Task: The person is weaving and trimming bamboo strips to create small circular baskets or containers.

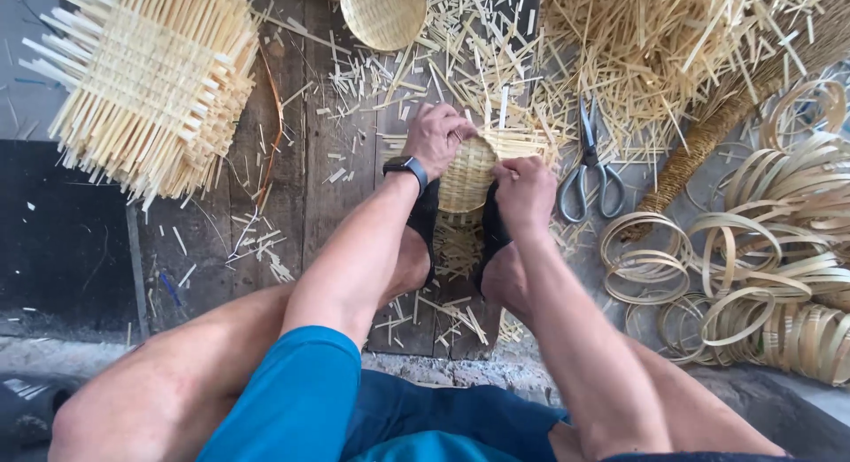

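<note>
**Both hands clamped on a half-woven bamboo basket held between the feet**

The left hand (436,136) and the right hand (524,194) are close together, each closed on the rim of a small woven basket (467,174) that sits on the plank floor (336,196) directly under them, braced between two sandalled feet (423,216). The left hand, with a dark wristwatch (405,168) on its wrist, grips the far left edge; the right grips the near right edge. Loose strip ends (518,141) stick out of the basket just beyond the right hand.

Risks, as judged from this pose: the protruding strips look thin and stiff, so a hard bend at the rim may snap or split one; a strip edge may cut or splinter a bare finger; the basket may twist out from between the feet if the two hands pull unevenly. The scissors (591,174) lie open-handled just right of the right hand, near enough to be knocked by a wrist or a foot, and the cut offcuts (443,63) scattered beyond the hands could slide underfoot.

Further out: a flat woven mat with free ends (146,77) lies far left of the left hand, a finished round basket (383,12) beyond it, a heap of bamboo hoops (779,258) right of the right hand, and a pile of loose strips (655,46) beyond that.

No package, label or sign is visible anywhere around the hands.
</note>
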